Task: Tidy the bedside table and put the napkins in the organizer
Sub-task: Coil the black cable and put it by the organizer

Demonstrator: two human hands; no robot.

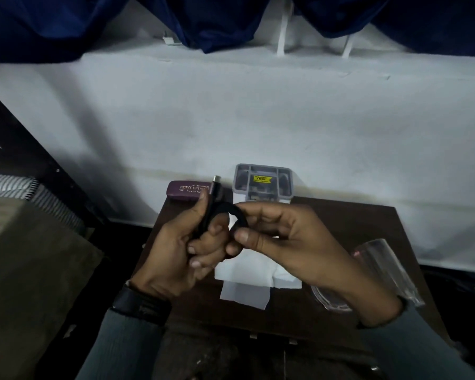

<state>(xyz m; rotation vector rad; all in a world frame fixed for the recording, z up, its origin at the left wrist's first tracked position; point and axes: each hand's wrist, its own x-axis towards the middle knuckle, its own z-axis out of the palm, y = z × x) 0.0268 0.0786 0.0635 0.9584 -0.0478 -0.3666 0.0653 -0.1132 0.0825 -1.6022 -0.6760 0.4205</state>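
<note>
In front of me, white napkins lie flat and overlapping mid-counter; the grey compartmented organizer, yellow sticker inside, stands just behind them against the wall.

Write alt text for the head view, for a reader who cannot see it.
Two hands hold a looped black cable above a bedside table: the left hand grips it near the plug, the right hand pinches the loop. White napkins lie underneath; a grey organizer and a purple glasses case sit by the wall, a clear glass at the right.
</note>
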